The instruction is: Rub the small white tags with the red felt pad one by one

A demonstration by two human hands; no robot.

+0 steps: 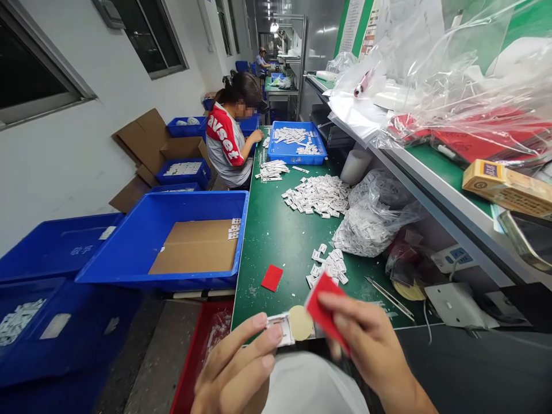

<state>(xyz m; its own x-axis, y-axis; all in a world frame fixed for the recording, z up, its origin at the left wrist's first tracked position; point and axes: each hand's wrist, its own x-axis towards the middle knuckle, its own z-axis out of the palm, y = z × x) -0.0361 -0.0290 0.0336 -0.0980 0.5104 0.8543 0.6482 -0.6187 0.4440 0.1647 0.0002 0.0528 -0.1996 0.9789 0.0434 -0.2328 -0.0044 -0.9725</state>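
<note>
My left hand is closed on a white plastic part at the table's front edge, its fingertips resting on the part's left end. A round cream-coloured disc lies over the part's right portion. Between thumb and fingers, my right hand grips a red square pad with a pale edge, tilted just right of the disc. Another red square lies flat on the green table. Beyond my right hand is a small pile of white plastic pieces.
A larger heap of white pieces and a filled clear bag are farther back. Tweezers lie at right, under an overhanging shelf. Left stands a large blue bin. A co-worker sits near a blue tray.
</note>
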